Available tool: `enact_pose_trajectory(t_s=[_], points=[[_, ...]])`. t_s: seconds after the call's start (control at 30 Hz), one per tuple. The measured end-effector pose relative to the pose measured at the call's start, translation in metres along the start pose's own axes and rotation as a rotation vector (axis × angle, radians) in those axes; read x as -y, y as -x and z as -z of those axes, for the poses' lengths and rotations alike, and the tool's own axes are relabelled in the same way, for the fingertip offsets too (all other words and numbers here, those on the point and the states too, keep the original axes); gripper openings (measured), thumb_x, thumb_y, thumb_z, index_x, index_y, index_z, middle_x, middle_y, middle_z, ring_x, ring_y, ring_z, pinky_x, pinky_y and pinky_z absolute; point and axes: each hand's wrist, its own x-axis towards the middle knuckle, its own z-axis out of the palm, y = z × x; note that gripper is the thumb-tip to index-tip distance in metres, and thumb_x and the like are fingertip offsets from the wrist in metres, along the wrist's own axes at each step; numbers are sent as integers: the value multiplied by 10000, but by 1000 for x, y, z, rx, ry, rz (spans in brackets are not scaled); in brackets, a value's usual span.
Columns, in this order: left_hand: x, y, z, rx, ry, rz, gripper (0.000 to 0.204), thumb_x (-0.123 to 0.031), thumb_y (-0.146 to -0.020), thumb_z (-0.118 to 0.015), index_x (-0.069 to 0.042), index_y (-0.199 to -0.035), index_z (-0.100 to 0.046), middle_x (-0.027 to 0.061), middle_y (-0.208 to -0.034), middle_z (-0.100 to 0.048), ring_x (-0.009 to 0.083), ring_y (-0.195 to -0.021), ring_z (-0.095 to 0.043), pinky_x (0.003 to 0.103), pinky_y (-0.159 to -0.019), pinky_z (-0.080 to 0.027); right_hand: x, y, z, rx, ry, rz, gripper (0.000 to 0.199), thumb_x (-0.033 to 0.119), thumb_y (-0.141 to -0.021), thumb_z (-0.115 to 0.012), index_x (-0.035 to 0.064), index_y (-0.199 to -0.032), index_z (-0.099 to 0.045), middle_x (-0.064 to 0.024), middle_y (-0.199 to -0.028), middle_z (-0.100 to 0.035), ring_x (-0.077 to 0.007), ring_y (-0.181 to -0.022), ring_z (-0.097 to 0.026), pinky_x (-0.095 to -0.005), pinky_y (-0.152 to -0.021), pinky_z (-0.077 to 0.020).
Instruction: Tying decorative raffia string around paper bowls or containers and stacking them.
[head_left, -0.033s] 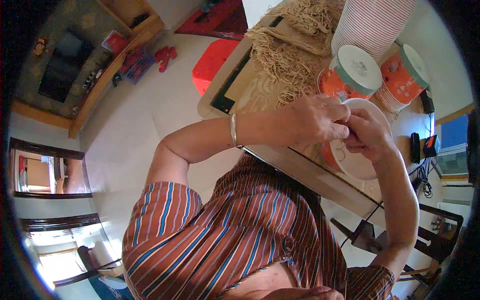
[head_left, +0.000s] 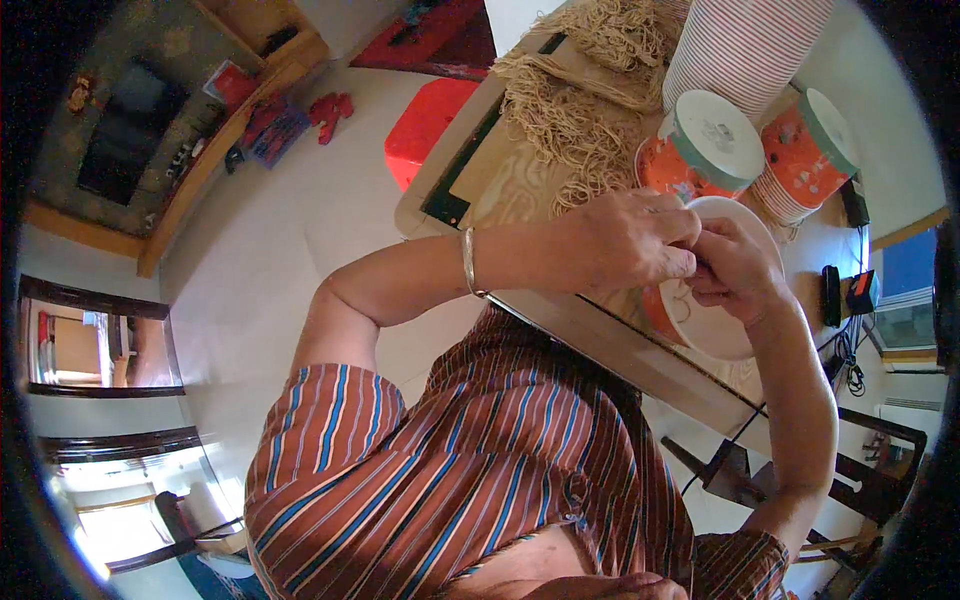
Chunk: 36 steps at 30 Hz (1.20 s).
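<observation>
Fingers [head_left: 682,262] of left hand [head_left: 630,240] and right hand [head_left: 745,270] meet over the tub [head_left: 722,340], pinch unclear; a knock could tip it.

The left hand [head_left: 630,240], below a bracelet [head_left: 468,262], meets the right hand [head_left: 738,268] over an open white-lined tub [head_left: 722,335] on the near side of the table [head_left: 515,185]. Their bent fingers hide whatever lies between. Beyond, tan strands [head_left: 590,125] spread at left; two orange, green-banded tubs [head_left: 715,140] and a tall striped stack [head_left: 745,55] stand at right. Left of the table is a red stool [head_left: 425,125].
</observation>
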Motion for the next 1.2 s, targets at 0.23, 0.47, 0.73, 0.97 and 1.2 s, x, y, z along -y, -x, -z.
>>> enact_pose_trajectory(t_s=[0.23, 0.47, 0.73, 0.97, 1.2], points=[[-4, 13, -11, -216, 306, 267, 131, -121, -795, -679, -61, -910, -656, 82, -889, -598, 247, -868, -609, 352, -772, -505, 1, 7, -8, -126, 211, 83, 180, 204, -907, -573, 54, -816, -609, 23, -591, -485, -58, -461, -425, -223, -386, -323], [-20, 20, -18, -375, 458, 591, 100, -75, -826, -677, -44, -919, -661, 65, -888, -620, 199, -859, -621, 301, -749, -505, -3, 12, -18, -237, 260, 242, 141, 168, -891, -613, 32, -868, -642, -7, -633, -557, -71, -515, -495, -227, -421, -366], [-16, 19, -21, -372, 506, 766, 94, -79, -856, -656, -43, -942, -668, 54, -918, -641, 164, -855, -609, 294, -773, -482, -7, 14, -20, -272, 227, 253, 63, 117, -879, -624, 54, -876, -621, 4, -677, -566, -68, -533, -493, -226, -445, -383], [-3, 12, -18, -245, 543, 747, 123, -131, -871, -654, -26, -934, -669, 51, -824, -623, 154, -802, -598, 287, -723, -478, -20, 11, -21, -439, 610, 570, 66, 53, -848, -629, 27, -849, -568, -34, -729, -578, -100, -610, -528, -263, -575, -455], [16, 4, -6, -33, 503, 620, 198, -205, -874, -665, -25, -957, -679, 54, -819, -624, 140, -760, -597, 294, -670, -476, -25, 9, -22, -508, 715, 732, 92, 22, -844, -633, 30, -911, -570, -93, -818, -605, -171, -693, -603, -295, -652, -495]])
